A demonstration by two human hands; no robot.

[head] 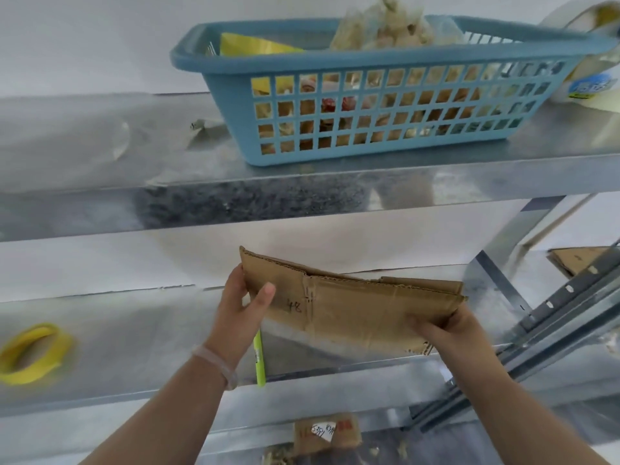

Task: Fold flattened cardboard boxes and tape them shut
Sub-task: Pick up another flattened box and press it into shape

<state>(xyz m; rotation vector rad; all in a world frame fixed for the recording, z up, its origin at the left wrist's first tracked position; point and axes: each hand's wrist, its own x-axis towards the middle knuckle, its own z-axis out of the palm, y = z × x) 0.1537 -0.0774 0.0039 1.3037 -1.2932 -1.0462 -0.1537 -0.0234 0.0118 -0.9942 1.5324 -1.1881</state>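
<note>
Above a metal shelf, the flattened cardboard box spans both hands: left hand and right hand each grip an end.

The box is held over the middle shelf, with the left fingers at its left end and the right fingers at its lower right corner. A pen lies on that shelf just below the left fingers, and a tape roll lies well to their left. Above the fingers a basket sits on the upper shelf, with another roll to its right.
</note>
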